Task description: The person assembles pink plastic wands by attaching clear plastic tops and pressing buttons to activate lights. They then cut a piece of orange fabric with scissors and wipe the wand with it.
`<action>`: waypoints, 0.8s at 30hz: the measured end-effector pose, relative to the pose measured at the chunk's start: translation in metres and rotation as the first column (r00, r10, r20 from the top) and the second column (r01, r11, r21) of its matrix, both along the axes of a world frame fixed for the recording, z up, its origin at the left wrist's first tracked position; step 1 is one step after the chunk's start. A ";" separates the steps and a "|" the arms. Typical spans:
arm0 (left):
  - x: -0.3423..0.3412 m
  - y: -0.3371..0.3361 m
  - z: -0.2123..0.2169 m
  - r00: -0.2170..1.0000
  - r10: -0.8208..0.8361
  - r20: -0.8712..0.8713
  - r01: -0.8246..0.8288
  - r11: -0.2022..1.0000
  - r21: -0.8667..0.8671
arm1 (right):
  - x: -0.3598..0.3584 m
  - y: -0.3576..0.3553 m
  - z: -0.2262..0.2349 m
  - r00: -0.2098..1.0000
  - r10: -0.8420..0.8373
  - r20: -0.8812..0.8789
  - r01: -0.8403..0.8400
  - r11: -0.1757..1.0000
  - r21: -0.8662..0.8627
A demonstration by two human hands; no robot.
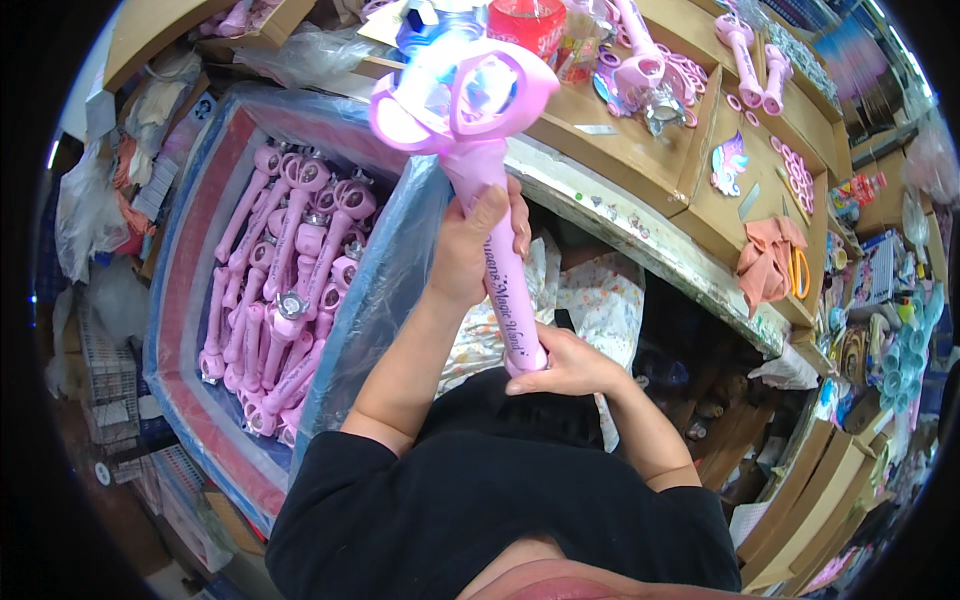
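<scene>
The left hand (478, 250) is wrapped around the upper shaft of a pink toy wand (480, 170), thumb up along the front, and the right hand (565, 365) is closed around the bottom end of the same handle. The wand is held upright in the air, above the person's lap and between the near edge of the wooden surface (640, 165) and a large bin (200, 250) lined with blue plastic. Its head, a bow of 2 pink loops around a glowing clear centre, rises over the surface's near edge.

The main risk, as I judge it, is the lit head knocking against things at the surface's edge: a red cup (527, 25) and other pink wand parts (640, 65) stand just behind it, so a tilt forward could tip them or chip the loops. The lower grip covers only the tip of the handle, so a twist there could let the end slip free. If the wand fell leftward it would land among the many pink handles (285, 280) piled in the bin and could be scuffed, or get lost among them.
</scene>
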State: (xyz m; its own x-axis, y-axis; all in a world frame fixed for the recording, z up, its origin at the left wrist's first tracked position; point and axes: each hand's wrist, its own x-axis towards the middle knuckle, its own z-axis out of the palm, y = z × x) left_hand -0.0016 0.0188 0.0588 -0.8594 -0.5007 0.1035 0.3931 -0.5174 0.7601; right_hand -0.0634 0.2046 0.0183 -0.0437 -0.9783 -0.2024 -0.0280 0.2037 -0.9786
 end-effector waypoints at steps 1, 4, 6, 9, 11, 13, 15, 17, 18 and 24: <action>0.001 0.005 -0.004 0.999 0.005 0.042 -0.004 1.000 -0.030 | -0.007 0.002 0.001 0.999 -0.022 -0.042 0.020 0.999 -0.045; 0.006 0.016 -0.013 0.983 -0.101 0.151 0.117 0.989 -0.095 | -0.040 0.006 0.012 0.912 -0.405 0.056 0.408 0.888 -0.213; 0.010 0.025 -0.017 0.955 -0.192 0.228 0.217 0.972 -0.090 | -0.067 0.007 0.025 0.769 -0.583 0.261 0.639 0.693 -0.333; 0.010 0.036 -0.019 0.896 -0.289 0.338 0.349 0.928 -0.131 | -0.093 0.003 0.047 0.679 -0.687 0.259 0.714 0.534 -0.454; 0.009 0.039 -0.017 0.877 -0.309 0.367 0.387 0.908 -0.160 | -0.100 -0.002 0.056 0.671 -0.674 0.309 0.721 0.496 -0.484; 0.008 0.039 -0.016 0.858 -0.306 0.412 0.411 0.890 -0.196 | -0.101 -0.006 0.061 0.656 -0.671 0.345 0.739 0.478 -0.475; 0.008 0.039 -0.015 0.860 -0.303 0.411 0.422 0.874 -0.240 | -0.099 -0.010 0.063 0.633 -0.684 0.363 0.760 0.460 -0.458; 0.008 0.038 -0.014 0.861 -0.321 0.395 0.429 0.875 -0.225 | -0.095 -0.011 0.061 0.638 -0.681 0.360 0.759 0.476 -0.444; 0.008 0.037 -0.014 0.854 -0.329 0.403 0.428 0.885 -0.185 | -0.094 -0.011 0.060 0.620 -0.694 0.366 0.776 0.477 -0.412; 0.007 0.036 -0.014 0.841 -0.312 0.441 0.419 0.893 -0.167 | -0.092 -0.009 0.053 0.643 -0.683 0.345 0.756 0.498 -0.424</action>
